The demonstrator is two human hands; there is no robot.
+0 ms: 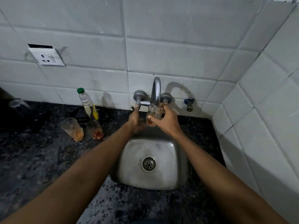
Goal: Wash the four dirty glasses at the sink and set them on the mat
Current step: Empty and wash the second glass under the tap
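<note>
My right hand [165, 119] grips a clear glass [152, 113] and holds it under the curved spout of the tap [156, 89], above the back of the steel sink [129, 162]. My left hand [135, 120] reaches up to the tap's left handle [137, 105]; its fingers touch the handle, and whether they curl round it is hard to tell. Two dirty glasses with orange-red dregs, one [72, 129] and the other [95, 129], stand on the dark counter left of the sink. Another glass [18, 105] stands upside down at the far left, on a dark patch.
A bottle with a green cap [87, 104] leans against the tiled wall behind the dirty glasses. A wall socket [47, 57] is up on the left. A small valve [189, 104] sticks out right of the tap. Tiled walls close the back and right.
</note>
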